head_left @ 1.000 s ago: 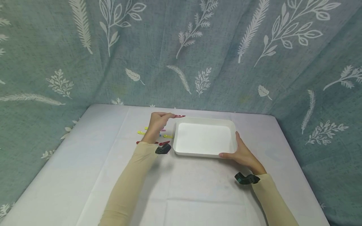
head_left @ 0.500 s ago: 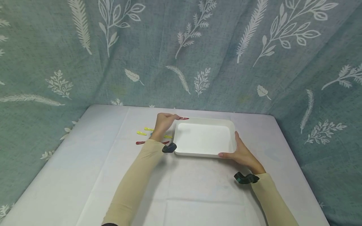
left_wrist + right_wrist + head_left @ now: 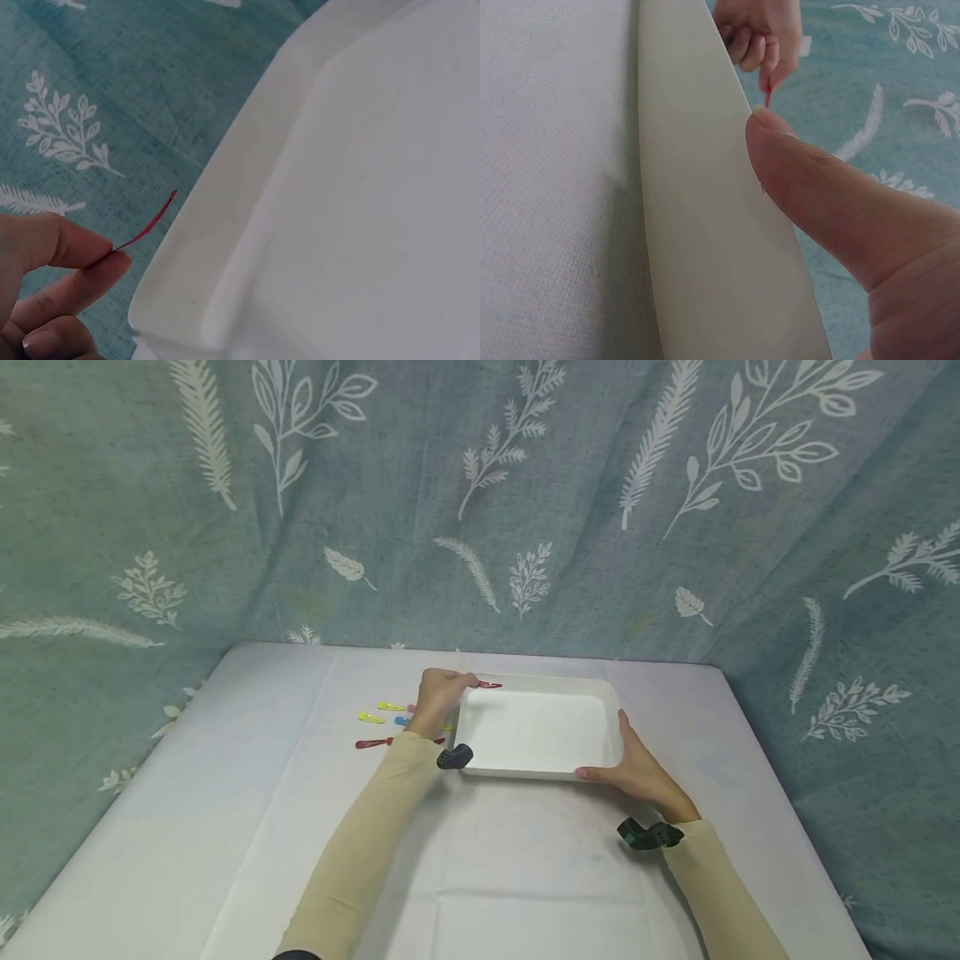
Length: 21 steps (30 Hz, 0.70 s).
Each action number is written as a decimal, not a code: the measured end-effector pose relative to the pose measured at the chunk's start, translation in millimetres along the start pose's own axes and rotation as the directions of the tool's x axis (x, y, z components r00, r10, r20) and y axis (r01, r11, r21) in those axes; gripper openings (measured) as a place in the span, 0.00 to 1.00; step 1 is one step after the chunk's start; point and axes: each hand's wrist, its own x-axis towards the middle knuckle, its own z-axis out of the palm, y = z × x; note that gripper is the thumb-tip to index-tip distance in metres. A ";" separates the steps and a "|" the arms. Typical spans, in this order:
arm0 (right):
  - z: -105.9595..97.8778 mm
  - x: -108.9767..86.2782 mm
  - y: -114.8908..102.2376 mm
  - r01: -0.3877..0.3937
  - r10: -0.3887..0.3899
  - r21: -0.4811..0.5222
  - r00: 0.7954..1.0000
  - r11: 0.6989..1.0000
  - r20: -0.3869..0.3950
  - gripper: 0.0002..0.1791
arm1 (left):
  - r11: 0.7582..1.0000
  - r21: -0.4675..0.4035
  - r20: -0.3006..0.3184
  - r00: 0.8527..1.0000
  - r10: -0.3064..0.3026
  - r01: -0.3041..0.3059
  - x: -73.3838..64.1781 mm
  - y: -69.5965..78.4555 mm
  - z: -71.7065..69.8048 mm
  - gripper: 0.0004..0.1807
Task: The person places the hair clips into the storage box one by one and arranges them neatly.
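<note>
My left hand (image 3: 441,697) pinches a red snap hair clip (image 3: 491,685) between thumb and forefinger at the far left corner of a white tray (image 3: 540,772). In the left wrist view the clip (image 3: 154,225) shows edge-on, thin and slightly bent, just outside the tray's wall (image 3: 225,195). At the tray's near right corner my right hand (image 3: 647,772) grips it, thumb on the front rim and fingers along the right side. The right wrist view shows that thumb (image 3: 832,199) pressed to the rim. Inside, the tray's floor is bare.
Left of the tray lie several more hair clips: yellow ones (image 3: 391,706), a blue one (image 3: 402,721) and a red one (image 3: 371,744). My left forearm and wrist partly cover this group. A leaf-patterned curtain (image 3: 420,602) rises behind the white-covered table (image 3: 525,860).
My left hand has carried the red hair clip rightward and slightly down, from beyond the tray's left corner to over its far left edge. The right hand keeps its grip on the tray.
</note>
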 end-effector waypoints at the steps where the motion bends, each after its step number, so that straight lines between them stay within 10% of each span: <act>1: 0.0 -0.1 0.1 -0.001 0.001 0.001 1.000 1.000 0.000 0.81 | 1.000 0.007 0.002 1.000 -0.001 0.001 0.2 -0.3 0.8 0.24; 21: 1.4 0.7 -0.8 -0.011 0.011 -0.008 1.000 1.000 -0.009 0.82 | 0.991 0.123 -0.028 0.998 0.048 -0.044 4.4 -14.4 15.0 0.22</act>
